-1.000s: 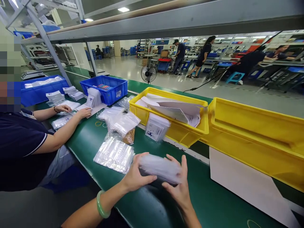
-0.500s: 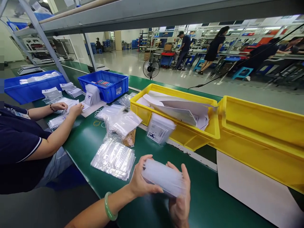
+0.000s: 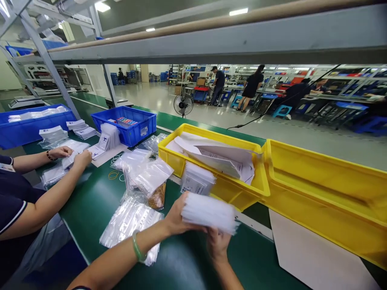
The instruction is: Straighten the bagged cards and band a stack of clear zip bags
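Both of my hands hold a thick stack of clear plastic bags [image 3: 208,212] above the green table. My left hand [image 3: 177,217], with a green bangle on its wrist, grips the stack's left end. Under the right part of the stack, my right hand [image 3: 219,241] supports it, its fingers partly hidden and blurred. Just behind stands a bundle of bagged printed cards [image 3: 197,179], leaning against a yellow bin [image 3: 211,141]. To the left lies a spread of flat clear bags [image 3: 130,221], partly covered by my left forearm.
A second yellow bin [image 3: 326,189] stands at the right, above a white board [image 3: 311,245]. More plastic bags [image 3: 148,171] lie beside a bag of rubber bands [image 3: 157,197]. At the left a co-worker's hands [image 3: 72,155] handle cards near a blue bin [image 3: 130,129]. A metal shelf beam [image 3: 193,48] crosses overhead.
My hands have raised the stack slightly toward the yellow bin and tilted it. My right hand has moved from its right end to underneath. The head view has shifted, lowering the scene.
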`<state>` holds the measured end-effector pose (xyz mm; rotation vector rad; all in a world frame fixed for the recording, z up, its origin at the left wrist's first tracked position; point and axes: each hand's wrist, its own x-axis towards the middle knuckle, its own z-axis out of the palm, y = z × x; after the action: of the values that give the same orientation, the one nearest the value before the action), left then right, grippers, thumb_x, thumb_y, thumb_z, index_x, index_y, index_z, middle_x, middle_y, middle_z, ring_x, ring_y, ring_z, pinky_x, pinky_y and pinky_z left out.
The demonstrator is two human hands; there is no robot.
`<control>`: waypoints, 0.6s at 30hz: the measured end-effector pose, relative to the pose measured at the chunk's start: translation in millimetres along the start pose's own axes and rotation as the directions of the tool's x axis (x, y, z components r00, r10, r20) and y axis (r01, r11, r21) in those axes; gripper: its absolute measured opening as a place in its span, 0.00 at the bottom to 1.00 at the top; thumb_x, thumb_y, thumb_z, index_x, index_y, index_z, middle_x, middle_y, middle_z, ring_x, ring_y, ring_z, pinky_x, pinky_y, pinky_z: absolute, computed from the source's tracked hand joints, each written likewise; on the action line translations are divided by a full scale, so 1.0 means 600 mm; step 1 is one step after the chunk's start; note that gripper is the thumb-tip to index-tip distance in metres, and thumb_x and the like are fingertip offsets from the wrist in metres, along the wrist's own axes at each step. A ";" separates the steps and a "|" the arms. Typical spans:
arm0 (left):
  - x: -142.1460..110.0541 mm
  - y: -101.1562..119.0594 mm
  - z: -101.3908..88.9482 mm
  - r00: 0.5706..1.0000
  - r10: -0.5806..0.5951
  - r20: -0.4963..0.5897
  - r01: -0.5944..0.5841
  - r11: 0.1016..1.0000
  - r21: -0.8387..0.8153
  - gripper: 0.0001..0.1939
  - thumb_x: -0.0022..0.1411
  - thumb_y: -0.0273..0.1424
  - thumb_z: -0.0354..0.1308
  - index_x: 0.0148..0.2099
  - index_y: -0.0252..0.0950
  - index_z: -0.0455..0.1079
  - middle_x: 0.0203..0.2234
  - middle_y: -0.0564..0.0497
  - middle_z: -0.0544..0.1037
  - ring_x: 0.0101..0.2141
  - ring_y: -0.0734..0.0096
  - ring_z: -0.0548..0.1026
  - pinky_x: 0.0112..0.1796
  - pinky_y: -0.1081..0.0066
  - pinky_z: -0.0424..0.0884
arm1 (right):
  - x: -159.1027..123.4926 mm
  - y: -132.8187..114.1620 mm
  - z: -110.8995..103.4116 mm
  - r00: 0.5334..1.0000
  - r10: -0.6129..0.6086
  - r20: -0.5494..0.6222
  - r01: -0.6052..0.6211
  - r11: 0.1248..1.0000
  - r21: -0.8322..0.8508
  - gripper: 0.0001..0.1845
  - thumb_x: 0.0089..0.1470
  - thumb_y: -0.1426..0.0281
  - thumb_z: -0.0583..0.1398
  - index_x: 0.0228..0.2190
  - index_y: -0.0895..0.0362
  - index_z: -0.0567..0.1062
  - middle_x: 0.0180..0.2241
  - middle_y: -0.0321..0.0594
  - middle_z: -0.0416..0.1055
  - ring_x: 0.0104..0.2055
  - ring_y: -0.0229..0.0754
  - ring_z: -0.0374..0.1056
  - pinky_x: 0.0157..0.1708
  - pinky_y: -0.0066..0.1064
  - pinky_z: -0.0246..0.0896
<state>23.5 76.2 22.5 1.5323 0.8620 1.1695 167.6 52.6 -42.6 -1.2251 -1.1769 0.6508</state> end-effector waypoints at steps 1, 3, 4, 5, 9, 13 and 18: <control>0.028 -0.005 -0.008 1.000 0.025 -0.009 -0.025 1.000 0.001 0.37 0.35 0.37 0.76 0.50 0.36 0.70 0.44 0.44 0.70 0.48 0.51 0.68 0.54 0.58 0.63 | 0.030 0.004 0.010 1.000 -0.008 -0.018 0.008 1.000 -0.005 0.51 0.48 0.38 0.53 0.61 0.59 0.53 0.54 0.56 0.63 0.54 0.59 0.63 0.52 0.50 0.58; 0.073 -0.024 -0.026 0.996 0.062 -0.061 -0.059 0.997 0.051 0.45 0.32 0.38 0.77 0.53 0.37 0.66 0.51 0.43 0.66 0.54 0.49 0.63 0.59 0.56 0.56 | 0.075 0.014 0.025 0.999 -0.026 -0.044 0.026 1.000 -0.018 0.47 0.48 0.41 0.56 0.58 0.59 0.55 0.53 0.55 0.63 0.55 0.58 0.62 0.54 0.50 0.56; 0.088 -0.038 -0.036 0.993 0.072 -0.091 -0.064 0.994 0.091 0.48 0.30 0.39 0.78 0.55 0.37 0.64 0.54 0.42 0.63 0.58 0.48 0.59 0.61 0.55 0.51 | 0.090 0.020 0.029 0.999 -0.032 -0.042 0.031 0.999 -0.026 0.45 0.47 0.42 0.58 0.57 0.59 0.57 0.53 0.54 0.63 0.55 0.58 0.62 0.54 0.49 0.56; 0.100 -0.053 -0.046 0.991 0.073 -0.114 -0.058 0.989 0.133 0.52 0.28 0.39 0.78 0.57 0.37 0.62 0.57 0.40 0.59 0.60 0.47 0.54 0.63 0.54 0.47 | 0.099 0.026 0.031 0.999 -0.034 -0.036 0.033 0.999 -0.034 0.44 0.47 0.43 0.59 0.56 0.58 0.58 0.53 0.54 0.62 0.55 0.58 0.62 0.54 0.49 0.56; 0.123 -0.105 -0.091 0.998 -0.041 -0.050 0.051 0.973 0.227 0.65 0.29 0.41 0.77 0.66 0.35 0.47 0.65 0.35 0.45 0.66 0.44 0.42 0.64 0.50 0.38 | 0.105 0.059 0.022 1.000 -0.005 -0.014 0.004 0.997 -0.075 0.47 0.45 0.47 0.63 0.59 0.58 0.55 0.59 0.56 0.53 0.61 0.64 0.53 0.58 0.54 0.50; 0.148 -0.128 -0.117 0.980 -0.150 0.128 0.113 0.960 0.257 0.73 0.28 0.42 0.77 0.69 0.32 0.37 0.66 0.30 0.43 0.66 0.43 0.43 0.65 0.51 0.38 | 0.109 0.083 0.017 0.991 0.113 0.072 -0.103 0.987 -0.126 0.54 0.47 0.46 0.61 0.65 0.53 0.45 0.66 0.51 0.46 0.67 0.64 0.44 0.62 0.54 0.42; 0.165 -0.137 -0.111 0.988 -0.084 0.127 0.052 0.970 0.238 0.75 0.25 0.44 0.77 0.69 0.33 0.37 0.64 0.31 0.47 0.65 0.42 0.46 0.65 0.51 0.40 | 0.119 0.087 0.026 0.984 0.176 0.030 -0.167 0.966 -0.198 0.55 0.46 0.43 0.60 0.65 0.53 0.45 0.65 0.49 0.45 0.67 0.61 0.43 0.64 0.49 0.40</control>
<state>-10.0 207.5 -27.7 1.7376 0.9792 0.9264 186.3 136.5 -69.6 -1.4971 -1.2040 0.7081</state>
